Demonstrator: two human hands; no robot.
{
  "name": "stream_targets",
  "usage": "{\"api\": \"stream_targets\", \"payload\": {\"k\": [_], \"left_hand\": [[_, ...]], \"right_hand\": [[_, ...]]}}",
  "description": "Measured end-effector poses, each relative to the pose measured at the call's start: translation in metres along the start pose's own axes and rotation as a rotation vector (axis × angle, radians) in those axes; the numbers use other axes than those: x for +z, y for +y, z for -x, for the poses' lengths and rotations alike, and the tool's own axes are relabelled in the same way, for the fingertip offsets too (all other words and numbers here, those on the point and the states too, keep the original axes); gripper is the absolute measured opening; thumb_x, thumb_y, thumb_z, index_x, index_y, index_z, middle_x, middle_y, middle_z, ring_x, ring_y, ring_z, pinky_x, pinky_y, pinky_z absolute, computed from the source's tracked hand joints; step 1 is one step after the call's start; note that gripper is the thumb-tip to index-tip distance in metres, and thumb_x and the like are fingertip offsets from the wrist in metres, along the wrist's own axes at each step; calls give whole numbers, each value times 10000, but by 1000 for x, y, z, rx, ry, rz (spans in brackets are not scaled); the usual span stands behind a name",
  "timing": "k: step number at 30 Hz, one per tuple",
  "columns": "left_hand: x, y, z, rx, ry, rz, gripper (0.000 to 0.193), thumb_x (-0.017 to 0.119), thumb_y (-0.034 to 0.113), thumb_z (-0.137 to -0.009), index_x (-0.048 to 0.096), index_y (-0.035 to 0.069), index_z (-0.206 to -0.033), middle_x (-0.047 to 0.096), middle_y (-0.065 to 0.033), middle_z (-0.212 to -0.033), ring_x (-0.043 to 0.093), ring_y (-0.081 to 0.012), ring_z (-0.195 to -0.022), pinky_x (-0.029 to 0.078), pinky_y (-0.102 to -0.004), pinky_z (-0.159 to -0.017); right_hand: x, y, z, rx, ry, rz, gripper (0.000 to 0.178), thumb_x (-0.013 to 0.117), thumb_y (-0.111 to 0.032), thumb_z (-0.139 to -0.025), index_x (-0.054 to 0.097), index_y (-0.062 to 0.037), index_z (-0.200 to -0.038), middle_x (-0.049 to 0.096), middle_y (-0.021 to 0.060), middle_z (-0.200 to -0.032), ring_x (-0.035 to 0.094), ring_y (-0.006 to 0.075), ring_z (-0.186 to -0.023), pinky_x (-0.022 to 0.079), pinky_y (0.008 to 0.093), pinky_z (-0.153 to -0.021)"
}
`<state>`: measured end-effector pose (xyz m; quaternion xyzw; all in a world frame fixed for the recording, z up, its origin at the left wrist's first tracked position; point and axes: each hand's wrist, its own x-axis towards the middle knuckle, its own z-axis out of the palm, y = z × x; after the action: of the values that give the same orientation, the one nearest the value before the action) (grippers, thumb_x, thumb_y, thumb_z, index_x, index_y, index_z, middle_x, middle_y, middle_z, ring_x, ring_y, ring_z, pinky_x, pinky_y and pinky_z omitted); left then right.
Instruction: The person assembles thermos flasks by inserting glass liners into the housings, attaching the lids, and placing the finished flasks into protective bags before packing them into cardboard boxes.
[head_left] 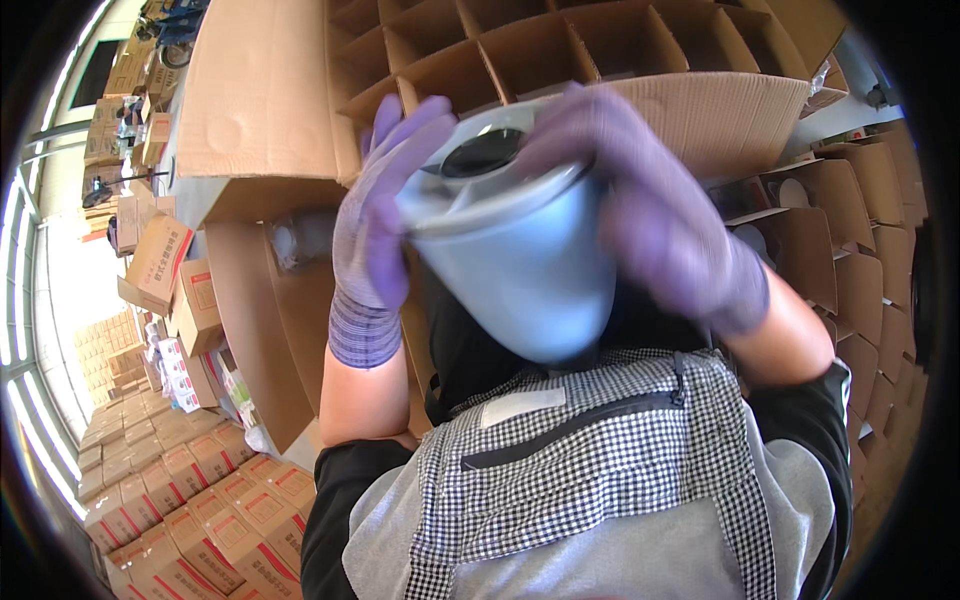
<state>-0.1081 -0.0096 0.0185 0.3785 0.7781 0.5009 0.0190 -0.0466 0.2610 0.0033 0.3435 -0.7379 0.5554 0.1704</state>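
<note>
A light-blue tapered container (520,280) with a pale grey lid stands tilted in front of my apron. A round black piece (483,153) sits in the middle of its lid. My left hand (385,210), in a purple knitted glove, is at the left rim with fingers stretched upward and slightly apart. It seems to touch the rim without wrapping around it. My right hand (660,210), gloved alike and smeared by motion, has its fingers bent over the right of the lid and rim. The container's underside is hidden.
Just beyond the container, an open carton (700,110) has cardboard dividers (540,70) forming several cells. Another open carton (280,330) at the left holds a clear-wrapped item (300,240). Divided cartons (860,200) line the right. Stacked sealed boxes (200,510) fill the lower left.
</note>
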Motion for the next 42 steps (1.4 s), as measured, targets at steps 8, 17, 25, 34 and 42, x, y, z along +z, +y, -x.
{"api": "stream_targets", "payload": {"k": [8,17,25,34,42], "left_hand": [[37,72,-20,142,-16,-528,603,600,516,-949,699,32,-1294,682,-204,-1315,525,-385,-1394,314,-532,-1192],[39,95,-22,192,-29,-531,565,583,422,-970,675,-20,-1309,672,-213,-1318,609,-374,-1279,298,-519,-1214],[10,21,9,-2,256,36,481,581,440,-983,762,-3,-1036,748,-193,-1145,643,-376,-1260,236,-534,-1243],[29,33,-17,171,73,-316,450,746,490,-859,719,56,-978,725,-183,-1163,639,-396,-1221,344,-542,-1159],[46,89,-45,69,-1,-539,506,749,436,-870,689,-3,-1114,663,-229,-1304,599,-427,-1272,391,-526,-1158]], "right_hand": [[6,64,6,453,124,-682,535,324,-452,-1125,638,-31,-1225,600,135,-1276,555,257,-1291,390,384,-1155],[-2,51,-3,223,100,-440,485,408,-347,-1090,596,31,-1328,579,175,-1339,580,304,-1269,476,425,-1079],[-25,-3,-9,3,-66,-67,447,559,-348,-996,626,-5,-1274,602,157,-1167,587,308,-1140,457,417,-1040],[6,36,17,259,143,-363,482,526,-429,-1030,647,-20,-1256,607,171,-1268,576,294,-1245,454,419,-1074],[5,64,-16,615,170,-985,515,571,-443,-1012,635,9,-1249,621,153,-1231,668,261,-1134,541,352,-979]]}}
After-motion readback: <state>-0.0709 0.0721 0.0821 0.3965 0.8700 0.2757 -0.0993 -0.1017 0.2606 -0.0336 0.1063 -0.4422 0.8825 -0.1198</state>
